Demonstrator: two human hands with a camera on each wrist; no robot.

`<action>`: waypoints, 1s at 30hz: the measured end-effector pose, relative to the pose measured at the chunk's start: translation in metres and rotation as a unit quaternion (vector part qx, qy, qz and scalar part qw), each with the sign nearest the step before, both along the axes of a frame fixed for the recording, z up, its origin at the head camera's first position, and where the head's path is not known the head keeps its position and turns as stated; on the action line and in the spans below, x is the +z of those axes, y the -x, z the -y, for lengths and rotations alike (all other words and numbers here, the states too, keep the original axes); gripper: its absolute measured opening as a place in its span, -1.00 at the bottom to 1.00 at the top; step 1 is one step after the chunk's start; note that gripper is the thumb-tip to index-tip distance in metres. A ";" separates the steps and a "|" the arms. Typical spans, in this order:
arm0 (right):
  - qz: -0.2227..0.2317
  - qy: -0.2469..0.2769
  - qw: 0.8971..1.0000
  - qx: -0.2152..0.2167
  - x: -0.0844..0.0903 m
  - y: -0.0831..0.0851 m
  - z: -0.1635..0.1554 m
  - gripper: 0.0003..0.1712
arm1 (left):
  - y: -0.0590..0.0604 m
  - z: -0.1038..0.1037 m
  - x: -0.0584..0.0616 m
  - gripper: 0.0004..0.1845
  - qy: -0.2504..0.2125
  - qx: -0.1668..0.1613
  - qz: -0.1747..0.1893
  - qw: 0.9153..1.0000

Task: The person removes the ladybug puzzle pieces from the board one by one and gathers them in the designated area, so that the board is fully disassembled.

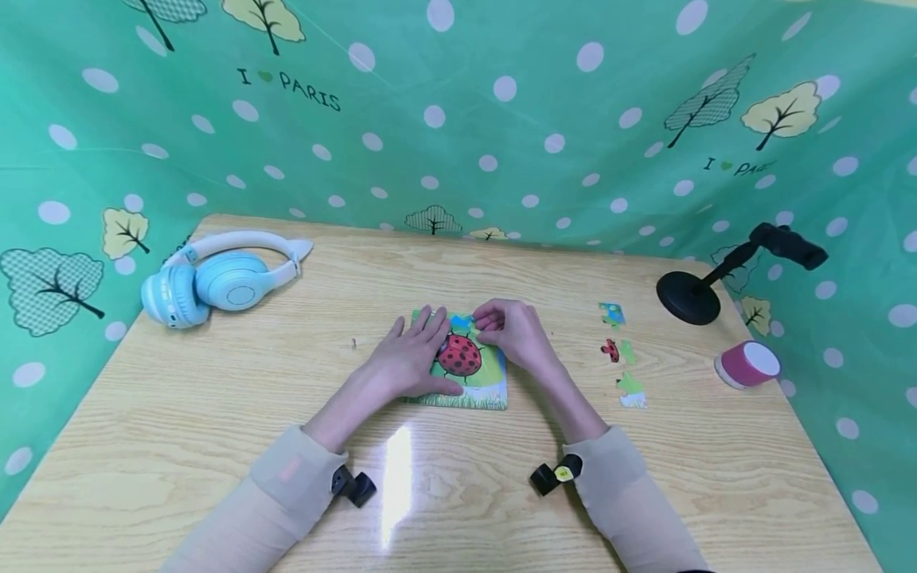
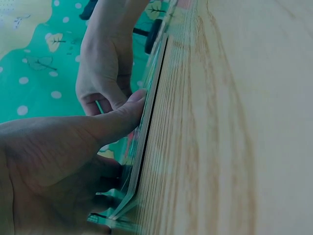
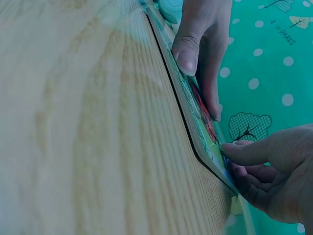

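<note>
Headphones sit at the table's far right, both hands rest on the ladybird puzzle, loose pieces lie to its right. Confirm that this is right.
Not quite. The head view shows the headphones at the table's far left, not right. The rest holds: the left hand and right hand rest on the ladybird puzzle, and loose pieces lie to its right.

Puzzle board (image 1: 473,382) mid-table, headphones (image 1: 215,278) far left, loose pieces (image 1: 622,350) right.

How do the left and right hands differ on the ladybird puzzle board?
The left hand lies flat, fingers straight, pressing the green ladybird puzzle board on its left half. The right hand has curled fingers, fingertips pressing at the board's top right edge. Both touch the board on the wooden table.
</note>
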State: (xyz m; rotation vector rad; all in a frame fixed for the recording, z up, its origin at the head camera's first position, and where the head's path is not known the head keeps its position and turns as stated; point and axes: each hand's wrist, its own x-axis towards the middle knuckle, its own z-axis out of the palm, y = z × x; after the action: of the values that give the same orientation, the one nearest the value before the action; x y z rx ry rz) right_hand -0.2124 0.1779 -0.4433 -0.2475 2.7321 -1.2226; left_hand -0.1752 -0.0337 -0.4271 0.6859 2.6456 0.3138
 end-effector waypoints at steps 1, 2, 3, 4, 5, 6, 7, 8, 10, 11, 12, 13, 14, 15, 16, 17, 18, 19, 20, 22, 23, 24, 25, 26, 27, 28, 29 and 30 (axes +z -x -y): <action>-0.001 -0.001 1.000 0.000 0.000 0.000 0.000 -0.70 | 0.000 0.000 0.000 0.23 0.000 0.000 0.000 1.000; -0.002 -0.001 1.000 0.001 0.000 0.000 0.000 -0.70 | 0.000 0.000 -0.001 0.23 0.000 -0.001 0.000 1.000; -0.003 -0.002 1.000 0.001 0.001 -0.001 0.000 -0.70 | 0.000 0.000 -0.001 0.23 0.000 -0.001 -0.001 1.000; -0.003 -0.002 1.000 0.001 0.000 -0.001 0.000 -0.71 | 0.000 0.000 -0.001 0.23 0.000 -0.001 -0.001 1.000; -0.003 -0.002 1.000 0.001 0.000 -0.001 0.000 -0.70 | 0.000 0.000 -0.001 0.23 0.001 -0.002 -0.001 1.000; -0.002 -0.002 1.000 0.001 0.001 -0.001 0.000 -0.71 | 0.000 0.000 0.000 0.23 0.002 -0.002 -0.001 1.000; -0.001 -0.001 1.000 0.001 0.001 -0.001 0.000 -0.71 | 0.000 0.000 0.000 0.23 0.003 -0.002 -0.001 1.000; -0.001 -0.001 1.000 0.001 0.001 -0.001 0.000 -0.71 | 0.000 0.000 -0.001 0.23 0.004 -0.002 -0.001 1.000; 0.002 0.001 1.000 0.002 0.001 -0.001 0.000 -0.71 | 0.000 0.000 -0.001 0.23 0.005 -0.004 -0.002 1.000; 0.003 0.002 1.000 0.002 0.000 -0.001 0.000 -0.71 | 0.000 0.000 -0.001 0.23 0.005 -0.004 -0.001 1.000; 0.003 0.002 1.000 0.002 0.000 -0.001 0.000 -0.71 | 0.000 0.000 -0.001 0.23 0.005 -0.004 -0.001 1.000; 0.004 0.002 1.000 0.001 0.000 0.000 0.000 -0.71 | 0.000 0.000 -0.001 0.23 0.005 -0.004 -0.001 1.000; 0.004 0.003 1.000 0.002 0.000 0.000 0.000 -0.70 | 0.000 0.000 -0.001 0.24 0.005 -0.004 0.000 1.000; 0.004 0.003 1.000 0.002 0.000 0.000 0.000 -0.70 | 0.000 0.000 0.000 0.24 0.006 -0.004 0.000 1.000; 0.003 0.003 1.000 0.002 0.000 0.000 0.001 -0.70 | 0.000 0.000 0.000 0.24 0.005 -0.004 0.000 1.000; 0.003 0.003 1.000 0.002 0.000 0.000 0.000 -0.70 | 0.000 0.000 0.000 0.24 0.006 -0.004 0.001 1.000; 0.003 0.003 1.000 0.003 0.000 0.000 0.000 -0.70 | 0.000 0.000 0.000 0.24 0.006 -0.004 0.000 1.000; 0.002 0.003 1.000 0.003 0.001 0.000 0.000 -0.70 | 0.000 0.000 0.000 0.23 0.007 -0.004 0.000 1.000; 0.002 0.002 1.000 0.003 0.001 0.000 0.000 -0.70 | 0.000 0.000 0.000 0.23 0.007 -0.005 0.000 1.000; 0.001 0.002 1.000 0.002 0.002 -0.001 0.000 -0.70 | 0.000 0.000 0.000 0.23 0.007 -0.005 0.001 1.000; 0.000 0.002 1.000 0.002 0.002 -0.001 0.000 -0.70 | 0.000 0.000 0.000 0.23 0.007 -0.006 0.001 1.000; -0.001 0.002 1.000 0.002 0.002 -0.001 0.000 -0.70 | 0.000 0.000 0.000 0.23 0.005 -0.006 0.001 1.000; -0.002 0.002 1.000 0.001 0.002 -0.001 0.000 -0.70 | 0.000 0.000 0.001 0.23 0.003 -0.006 0.002 1.000; -0.003 0.002 1.000 0.000 0.002 -0.001 0.000 -0.70 | -0.001 0.000 0.001 0.23 0.002 -0.007 0.002 1.000; -0.003 0.003 1.000 0.000 0.002 -0.001 0.000 -0.70 | -0.001 0.000 0.001 0.22 -0.001 -0.007 0.003 1.000; -0.003 0.004 1.000 0.000 0.002 -0.001 0.000 -0.70 | -0.001 0.001 0.000 0.22 -0.003 -0.008 0.003 1.000; -0.003 0.004 1.000 0.000 0.001 -0.001 0.001 -0.70 | -0.001 0.002 0.000 0.22 -0.007 -0.008 0.003 1.000; -0.003 0.004 1.000 0.001 0.001 0.000 0.001 -0.71 | -0.001 0.003 0.000 0.22 -0.011 -0.008 0.002 1.000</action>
State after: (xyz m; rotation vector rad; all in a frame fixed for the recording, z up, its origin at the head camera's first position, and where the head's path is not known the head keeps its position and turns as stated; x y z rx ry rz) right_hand -0.2121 0.1767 -0.4427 -0.2556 2.7316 -1.2331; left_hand -0.1741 -0.0365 -0.4274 0.7132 2.6341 0.3402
